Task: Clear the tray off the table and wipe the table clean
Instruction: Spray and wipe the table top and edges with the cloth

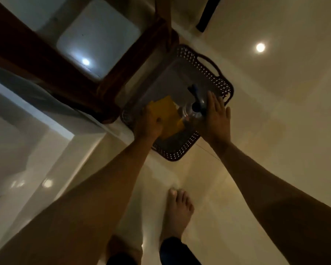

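A dark perforated tray (180, 152) with loop handles lies on the pale tiled floor beside the table's wooden leg (105, 100). In it lie a yellow cloth (168, 111) and a clear spray bottle (189, 111) with a blue nozzle. My left hand (148, 125) is closed on the near edge of the yellow cloth. My right hand (216, 117) lies against the bottle's right side with its fingers straight; the thumb is hidden, and no closed grip shows.
The glass-topped table (96, 39) with its dark wooden frame fills the upper left. A pale cabinet or wall (27, 150) runs along the left. My bare foot (178, 209) stands on the glossy floor just below the tray. A dark furniture leg (206, 14) stands at the top.
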